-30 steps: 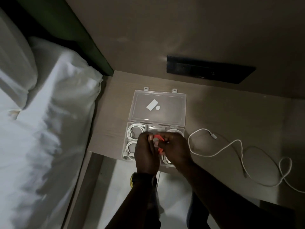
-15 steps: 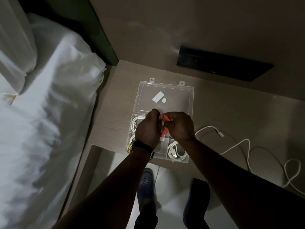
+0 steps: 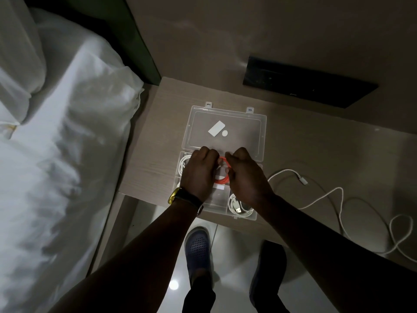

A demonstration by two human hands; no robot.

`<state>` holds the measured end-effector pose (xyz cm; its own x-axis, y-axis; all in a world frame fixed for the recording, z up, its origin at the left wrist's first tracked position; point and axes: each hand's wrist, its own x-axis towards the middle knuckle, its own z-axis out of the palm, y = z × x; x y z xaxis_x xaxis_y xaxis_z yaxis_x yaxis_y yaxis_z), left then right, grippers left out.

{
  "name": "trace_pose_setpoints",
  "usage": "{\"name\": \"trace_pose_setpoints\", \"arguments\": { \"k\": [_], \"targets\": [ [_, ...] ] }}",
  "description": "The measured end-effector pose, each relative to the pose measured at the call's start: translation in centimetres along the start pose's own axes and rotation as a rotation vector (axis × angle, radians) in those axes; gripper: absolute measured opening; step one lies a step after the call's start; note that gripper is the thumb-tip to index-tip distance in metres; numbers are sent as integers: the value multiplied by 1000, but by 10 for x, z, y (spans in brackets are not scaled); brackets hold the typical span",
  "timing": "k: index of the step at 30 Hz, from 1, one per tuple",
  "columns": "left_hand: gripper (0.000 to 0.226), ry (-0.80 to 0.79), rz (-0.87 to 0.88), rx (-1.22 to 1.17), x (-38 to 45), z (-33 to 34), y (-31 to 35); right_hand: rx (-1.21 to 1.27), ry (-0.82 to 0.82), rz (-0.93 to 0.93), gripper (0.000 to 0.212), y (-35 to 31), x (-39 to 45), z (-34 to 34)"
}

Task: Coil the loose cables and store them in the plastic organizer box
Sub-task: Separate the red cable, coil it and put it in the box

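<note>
On the desk (image 3: 304, 150) beside the bed (image 3: 56, 143) lies one clear box (image 3: 243, 219), its lid (image 3: 225, 129) folded back flat toward the wall. The lid carries two white stickers (image 3: 217, 129), one oblong and one round. Four cables show in all. Two white coils sit in the box: one (image 3: 184, 164) in the far left compartment, partly under the left hand, and one (image 3: 238, 207) in the near right compartment. A further bit of white shows in the near left compartment beside the wrist, too hidden to tell. One red cable (image 3: 222, 173), coiled, is in the middle of the box between the two hands. One loose white cable (image 3: 338, 199) trails across the desk to the right of the box, well apart from it, its plug end nearest the box and a loop near the right edge.

The left hand (image 3: 199, 171) is curled over the left part of the red coil, fingers bent down, its grip narrow and touching the coil; whether it pinches it cannot be told. The right hand (image 3: 244, 175) is curled the same way on the right side of the coil, fingers folded, thumb against the red loop. A watch (image 3: 180, 196) sits on the left wrist. Below the desk edge two shoes (image 3: 197, 247) stand on a glossy floor. A dark panel (image 3: 309, 86) is set in the wall above the desk.
</note>
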<state>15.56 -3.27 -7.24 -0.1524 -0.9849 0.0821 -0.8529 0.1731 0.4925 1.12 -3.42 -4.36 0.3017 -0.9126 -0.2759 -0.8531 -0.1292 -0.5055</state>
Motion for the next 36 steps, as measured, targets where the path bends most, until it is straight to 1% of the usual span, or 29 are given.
{"name": "trace_pose_setpoints", "arguments": {
  "k": [3, 6, 8, 10, 13, 15, 18, 21, 23, 25, 28, 29, 32, 36],
  "targets": [
    [9, -20, -21, -71, -4, -1, 2, -8, 51, -23, 40, 1, 0, -4],
    [15, 3, -40, -91, -7, -7, 2, 72, 137, -40, 40, 1, 2, -9],
    [21, -2, -33, -99, -10, -11, 1, 105, 161, -70, 36, 4, 1, -11],
    [23, -22, -17, -104, -14, -14, 0, 71, 133, -116, 30, 6, -1, -11],
    [22, -25, -11, -97, -15, -14, -1, -2, 78, -170, 30, 7, 2, -11],
    [20, -9, -41, -100, -12, -13, -2, -45, 57, -205, 30, 8, 6, -11],
    [15, -14, -80, -71, -12, -14, 0, -116, 41, -278, 28, 11, 9, -12],
    [14, -26, -65, -51, -10, -15, 0, -192, 41, -337, 20, 14, 15, -11],
    [17, -31, -44, -57, -10, -18, 0, -227, 26, -373, 17, 14, 18, -10],
    [20, -50, -18, -62, -13, -21, -2, -262, 15, -410, 19, 16, 14, -8],
    [24, -93, 28, -39, -21, -21, -6, -246, 43, -435, 40, 26, 2, -9],
    [25, -101, 38, -20, -23, -20, -7, -259, 57, -430, 41, 27, 0, -9],
    [25, -103, 46, 24, -25, -14, -9, -367, 55, -423, 36, 25, 1, -10],
    [14, -59, -57, -9, -25, -10, -6, -425, 46, -427, 33, 26, 3, -9]
  ]
}}
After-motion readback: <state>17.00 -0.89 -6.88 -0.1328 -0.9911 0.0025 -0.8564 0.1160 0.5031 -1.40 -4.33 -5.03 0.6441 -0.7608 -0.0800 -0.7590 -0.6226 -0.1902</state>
